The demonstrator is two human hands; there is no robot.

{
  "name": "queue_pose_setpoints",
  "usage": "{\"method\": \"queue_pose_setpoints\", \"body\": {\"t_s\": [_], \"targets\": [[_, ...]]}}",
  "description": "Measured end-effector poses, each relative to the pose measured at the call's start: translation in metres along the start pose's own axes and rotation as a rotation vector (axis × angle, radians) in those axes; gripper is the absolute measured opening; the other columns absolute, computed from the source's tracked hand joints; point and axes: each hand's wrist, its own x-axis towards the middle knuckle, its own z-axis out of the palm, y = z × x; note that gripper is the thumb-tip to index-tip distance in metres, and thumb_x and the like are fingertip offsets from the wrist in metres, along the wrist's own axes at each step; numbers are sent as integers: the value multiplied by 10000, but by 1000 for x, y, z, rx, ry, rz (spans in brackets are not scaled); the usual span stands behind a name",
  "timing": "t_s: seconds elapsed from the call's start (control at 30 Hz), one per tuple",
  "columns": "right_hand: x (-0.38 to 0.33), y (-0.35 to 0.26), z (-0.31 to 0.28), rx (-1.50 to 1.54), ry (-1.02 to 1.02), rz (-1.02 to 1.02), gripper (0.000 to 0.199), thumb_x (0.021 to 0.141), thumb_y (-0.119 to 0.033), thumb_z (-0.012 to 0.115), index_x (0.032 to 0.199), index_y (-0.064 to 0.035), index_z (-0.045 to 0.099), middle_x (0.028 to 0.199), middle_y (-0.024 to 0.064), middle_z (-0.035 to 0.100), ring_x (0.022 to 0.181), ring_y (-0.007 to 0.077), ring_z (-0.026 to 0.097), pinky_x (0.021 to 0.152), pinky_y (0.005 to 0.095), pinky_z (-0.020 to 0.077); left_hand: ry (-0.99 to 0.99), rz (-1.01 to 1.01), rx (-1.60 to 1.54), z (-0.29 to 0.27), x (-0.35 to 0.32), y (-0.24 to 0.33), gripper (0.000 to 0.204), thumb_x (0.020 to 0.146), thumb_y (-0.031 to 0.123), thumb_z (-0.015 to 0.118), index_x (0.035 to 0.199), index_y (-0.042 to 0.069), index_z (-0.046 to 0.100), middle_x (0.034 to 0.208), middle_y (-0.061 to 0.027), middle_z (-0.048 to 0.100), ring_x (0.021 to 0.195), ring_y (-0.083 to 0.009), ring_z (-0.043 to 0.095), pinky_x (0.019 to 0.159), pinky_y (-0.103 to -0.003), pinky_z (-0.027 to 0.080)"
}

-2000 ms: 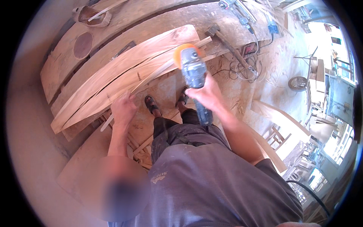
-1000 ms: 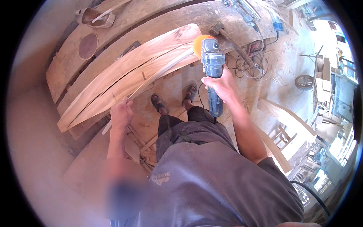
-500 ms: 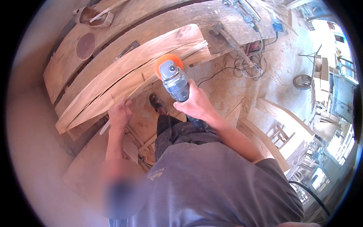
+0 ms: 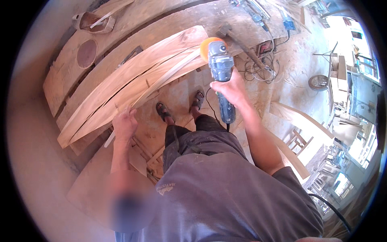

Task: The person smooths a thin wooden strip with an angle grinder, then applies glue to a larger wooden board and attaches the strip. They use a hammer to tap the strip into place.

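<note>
Two hands, apart: the left hand (image 4: 125, 123) pinches a strip (image 4: 179, 67); the right hand (image 4: 230, 88) grips a sander (image 4: 219, 66). Along the bench's (image 4: 225, 16) near edge lies a cracked slab (image 4: 161, 50). The disc (image 4: 204, 47) is at the strip's far end; contact and how much is finished cannot be told. The strip stretches between both hands.

We have a wide plank bench (image 4: 215, 18) before us, bearing a pale, cracked board (image 4: 133, 84) along its near side, a round brown disc (image 4: 87, 53) and open container (image 4: 96, 23) far left, and a long-handled hammer (image 4: 241, 45) toward the right.
</note>
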Motion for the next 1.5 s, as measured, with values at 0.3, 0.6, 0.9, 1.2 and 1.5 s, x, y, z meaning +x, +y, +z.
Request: {"method": "queue_pose_setpoints", "body": {"t_s": [0.3,0.6,0.9,1.2,1.5], "targets": [[-9,-6,-25,368,-5,20,462,730,-91,801,1128,8,588,887,56,659,729,143,646,662,321,537,-218,-58,-114,-11,1,-3,245,952,240,616,1060,39,707,903,-242,703,906,-442,676,777,-524,508],[-40,17,-15,261,-52,41,523,702,-157,817,1139,10,584,927,85,675,772,179,676,727,336,551,-281,-225,-259,-12,-9,13,365,982,346,599,971,-5,702,847,-271,671,859,-445,667,760,-505,498],[-58,2,16,-10,-189,34,716,682,-308,800,1247,53,548,1102,269,692,1057,378,691,923,436,525,-322,-120,-142,9,-9,7,423,979,346,601,778,-26,611,772,-289,622,784,-493,624,703,-541,472],[-42,10,8,48,-141,34,723,687,-304,785,1253,64,530,1076,277,695,1041,398,695,912,437,530,-241,-159,-138,11,-22,26,389,1002,315,568,778,-3,592,772,-281,623,801,-498,615,724,-561,460],[-37,-3,5,-9,-101,27,749,692,-304,794,1278,74,521,1107,286,690,1068,413,684,926,438,525,-178,-132,-67,8,-26,35,364,1001,310,564,816,-1,610,798,-286,646,822,-513,626,741,-569,479]]}}
